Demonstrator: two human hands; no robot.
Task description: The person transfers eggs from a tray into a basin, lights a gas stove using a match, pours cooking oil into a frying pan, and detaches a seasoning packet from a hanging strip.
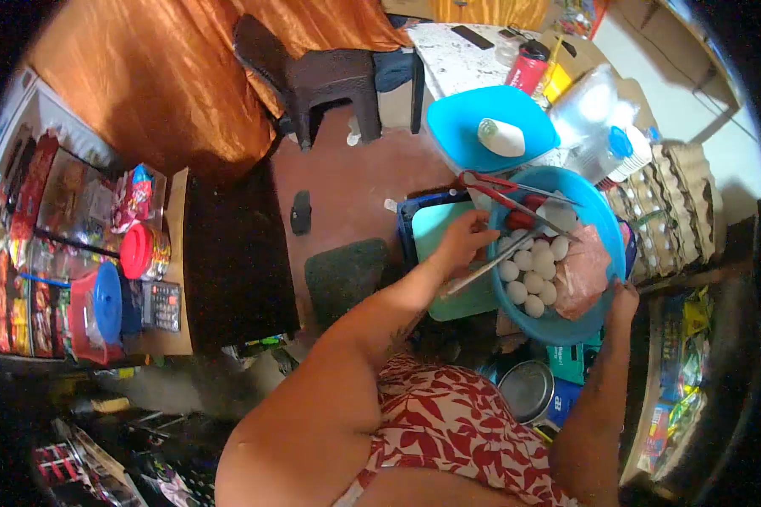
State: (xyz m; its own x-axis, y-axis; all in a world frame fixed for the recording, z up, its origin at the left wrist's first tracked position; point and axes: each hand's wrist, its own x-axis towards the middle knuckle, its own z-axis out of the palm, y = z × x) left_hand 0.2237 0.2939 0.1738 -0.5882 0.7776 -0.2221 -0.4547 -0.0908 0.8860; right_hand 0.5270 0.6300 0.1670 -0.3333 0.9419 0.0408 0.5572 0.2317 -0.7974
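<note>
A blue basin holds several white eggs, a pinkish packet that looks like ground meat, and something red near the far side. Red-handled tongs lie across the basin's upper rim. At the basin's left rim is my left hand, fingers bent and apart, with nothing visible between them. Just below it, a long narrow blade-like thing slants over the rim. My right hand is closed around the basin's right rim.
A pale green board lies left of the basin. Beyond stand a blue tub with a white container, and a red bottle. Egg trays are stacked at right. A dark chair stands behind; shelved goods are at left.
</note>
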